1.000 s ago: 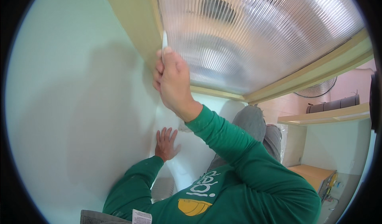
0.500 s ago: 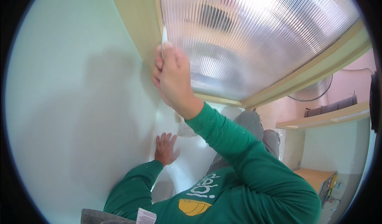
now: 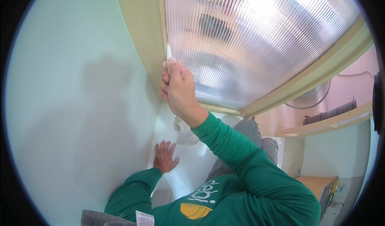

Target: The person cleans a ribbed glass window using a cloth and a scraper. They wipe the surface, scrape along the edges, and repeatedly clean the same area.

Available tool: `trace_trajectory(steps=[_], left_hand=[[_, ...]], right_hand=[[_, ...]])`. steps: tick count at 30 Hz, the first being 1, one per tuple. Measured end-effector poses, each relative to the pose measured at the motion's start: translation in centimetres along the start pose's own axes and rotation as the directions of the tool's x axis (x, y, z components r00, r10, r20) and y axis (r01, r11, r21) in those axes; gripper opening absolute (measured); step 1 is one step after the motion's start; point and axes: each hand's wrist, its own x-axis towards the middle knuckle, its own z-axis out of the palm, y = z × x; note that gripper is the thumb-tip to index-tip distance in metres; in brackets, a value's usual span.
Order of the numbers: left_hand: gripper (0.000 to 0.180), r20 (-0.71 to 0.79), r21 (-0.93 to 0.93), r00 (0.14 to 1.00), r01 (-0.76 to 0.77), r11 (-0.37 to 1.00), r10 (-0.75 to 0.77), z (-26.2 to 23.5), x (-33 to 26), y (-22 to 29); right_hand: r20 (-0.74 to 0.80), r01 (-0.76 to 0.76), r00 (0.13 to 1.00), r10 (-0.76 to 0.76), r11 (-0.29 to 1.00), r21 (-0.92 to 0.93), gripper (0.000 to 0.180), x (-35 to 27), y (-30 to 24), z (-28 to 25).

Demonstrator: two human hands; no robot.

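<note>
My right hand [image 3: 180, 90] is closed around a slim white pointed tool [image 3: 169, 52], its thumb pressed along it; the exact kind does not show. The tool's tip points away from me, at the seam between a ribbed translucent panel [image 3: 240, 53] and its pale wood frame [image 3: 146, 37]. Lower down, my left hand [image 3: 164, 157] lies with fingers spread on a white surface beside the wall, holding nothing. A crumpled whitish cloth or bag [image 3: 185, 133] rests between the two hands.
A smooth pale wall [image 3: 60, 105] runs along my left. On the right are a wood ledge [image 3: 333, 121] with a dark rolled bundle [image 3: 329, 113], a wire-caged fan [image 3: 311, 95] and an orange-brown board [image 3: 319, 184]. My grey-trousered knees [image 3: 246, 131] sit below the panel.
My right hand has slid a little toward me along the frame's edge with the white tool. My left hand stays spread nearly where it was; the view has shifted slightly.
</note>
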Motion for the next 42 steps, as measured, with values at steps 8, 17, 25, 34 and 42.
trace_trajectory(steps=[8,17,25,34,42], left_hand=[[0.077,-0.063,-0.028,0.998,-0.027,0.999,0.025,-0.5,-0.3,0.1],[0.078,-0.053,0.032,0.998,-0.013,0.999,0.014,0.4,-0.3,-0.2],[0.078,-0.081,-0.034,0.996,-0.038,0.999,0.035,-0.6,-0.1,0.1],[0.078,-0.079,-0.007,0.996,-0.030,1.000,0.030,0.1,-0.2,-0.3],[0.078,-0.113,0.019,0.992,-0.055,0.998,0.056,0.3,0.0,-0.4]], right_hand=[[0.117,0.134,0.985,-0.131,0.991,-0.025,0.031,0.6,-5.3,3.8],[0.163,0.133,0.979,-0.124,0.990,-0.049,0.028,0.7,-7.2,4.0],[0.133,0.059,0.990,-0.040,0.988,-0.143,0.027,0.0,-7.3,2.6],[0.195,0.118,0.973,-0.125,0.992,0.046,0.027,0.6,-9.9,6.9],[0.116,0.065,0.991,-0.060,0.997,-0.039,0.030,0.0,-5.7,3.0]])
